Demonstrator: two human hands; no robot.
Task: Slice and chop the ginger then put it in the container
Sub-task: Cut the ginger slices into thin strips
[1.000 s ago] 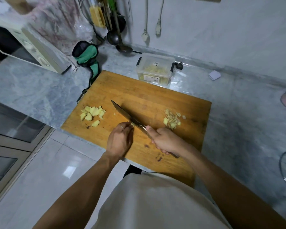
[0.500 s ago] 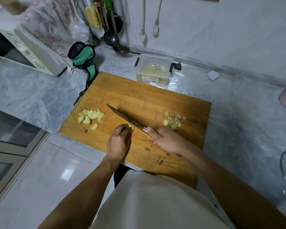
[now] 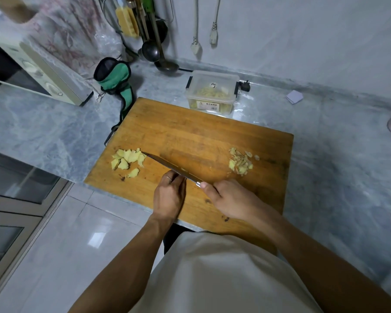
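Now right fingers (image 3: 209,188) grip the knife (image 3: 167,166); left fingers (image 3: 177,180), curled together, hide any ginger.

Bare board (image 3: 201,132) between knife (image 3: 167,166) and container (image 3: 212,92); ginger piles (image 3: 128,160) flank sides.

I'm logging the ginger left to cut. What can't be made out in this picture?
- Head view: whatever the left hand holds down by the knife; its fingers cover it.
- Knife handle: wrapped by the right hand.
- Container contents: too hazy to gauge.
- Its label: too small to read.
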